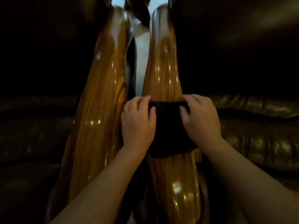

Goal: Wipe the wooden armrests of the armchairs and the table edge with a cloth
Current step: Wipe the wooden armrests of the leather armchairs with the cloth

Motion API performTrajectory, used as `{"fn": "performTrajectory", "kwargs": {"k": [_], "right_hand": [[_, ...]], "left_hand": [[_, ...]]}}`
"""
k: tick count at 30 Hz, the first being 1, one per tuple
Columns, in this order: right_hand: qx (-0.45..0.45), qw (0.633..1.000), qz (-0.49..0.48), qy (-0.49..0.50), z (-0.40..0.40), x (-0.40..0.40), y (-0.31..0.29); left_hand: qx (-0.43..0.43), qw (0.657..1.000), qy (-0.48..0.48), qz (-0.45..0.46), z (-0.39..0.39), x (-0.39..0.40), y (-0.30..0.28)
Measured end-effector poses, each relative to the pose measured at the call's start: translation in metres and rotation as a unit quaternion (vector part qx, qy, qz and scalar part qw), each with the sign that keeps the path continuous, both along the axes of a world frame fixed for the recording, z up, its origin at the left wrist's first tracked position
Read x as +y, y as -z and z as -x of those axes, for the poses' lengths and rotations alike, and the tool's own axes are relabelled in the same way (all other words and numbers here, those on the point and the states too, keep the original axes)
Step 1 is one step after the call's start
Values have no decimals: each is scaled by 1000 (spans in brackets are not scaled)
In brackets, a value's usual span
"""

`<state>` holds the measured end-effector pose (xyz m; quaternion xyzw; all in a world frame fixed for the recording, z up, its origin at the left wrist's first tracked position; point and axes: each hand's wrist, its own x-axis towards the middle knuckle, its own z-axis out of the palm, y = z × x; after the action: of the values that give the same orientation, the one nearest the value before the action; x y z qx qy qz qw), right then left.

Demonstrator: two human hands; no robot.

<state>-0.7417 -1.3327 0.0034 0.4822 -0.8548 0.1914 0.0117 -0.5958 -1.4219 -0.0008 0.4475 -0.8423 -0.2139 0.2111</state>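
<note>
Two glossy wooden armrests run away from me side by side: the left armrest (100, 97) and the right armrest (163, 75). A dark cloth (169, 126) lies draped across the right armrest at mid-length. My left hand (138, 122) presses on the cloth's left side, fingers curled over its far edge. My right hand (200, 118) grips the cloth's right side the same way. The wood under the cloth is hidden.
A dark leather seat cushion (258, 123) of one armchair fills the right side, and another dark leather seat (32, 126) fills the left. A narrow pale gap of floor (141, 67) shows between the two armrests. The room is dim.
</note>
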Motion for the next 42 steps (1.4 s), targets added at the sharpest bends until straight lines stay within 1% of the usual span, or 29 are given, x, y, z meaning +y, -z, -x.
{"fn": "performTrajectory", "kwargs": {"k": [2,3,7,13,18,27,33,37,42], "right_hand": [[0,999,37,21,-16,10,13],[-5,999,41,22,-25,14,17],[-16,999,23,17,-43,18,21],[-40,999,-32,9,-44,0,22],[-45,998,-46,24,-38,-6,30],[-68,996,-51,19,-9,-49,21],[-75,996,-37,17,15,-94,15],[-88,995,-32,25,33,-124,12],[-94,994,-33,37,54,-152,10]], "left_hand": [[-4,999,0,44,-1,13,14],[-17,999,6,49,0,20,19],[-45,999,13,18,8,39,25],[-84,996,-2,-18,19,38,26],[-91,996,8,-20,21,31,29],[-72,995,40,-57,49,-19,17],[-20,991,70,-115,73,-68,11],[-16,986,70,-152,92,-99,6],[-27,984,77,-160,118,-131,3]]}}
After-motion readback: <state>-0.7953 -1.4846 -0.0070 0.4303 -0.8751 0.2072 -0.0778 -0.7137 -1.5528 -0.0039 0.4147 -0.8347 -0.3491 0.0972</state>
